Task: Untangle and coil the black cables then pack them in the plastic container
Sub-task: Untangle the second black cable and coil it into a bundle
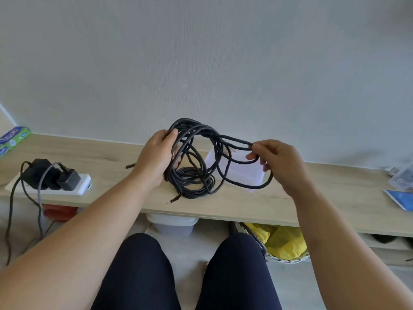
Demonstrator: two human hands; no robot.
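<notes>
1. Two hands share one tangle. The left hand [156, 157] has its grip curled round a gathered bunch of loops of the black cables [194, 175], held up off the wooden surface [312, 198], probably as the anchor for a coil.
2. The right hand [279, 162] pinches a single strand between thumb and fingers and holds it out sideways, seemingly to tease one loop free of the rest.
3. Below the left hand, the rest of the cables lies heaped on the surface, with one plug end [173, 200] trailing toward the front edge.
4. Just behind the hanging loops sits the plastic container [243, 173]. The strands cross in front of it, so they likely need gathering before packing.
5. Well apart on the left is a power strip [82, 186] with chargers, whose dark leads could be confused with the task's cables. A blue booklet [400, 198] lies far right.
</notes>
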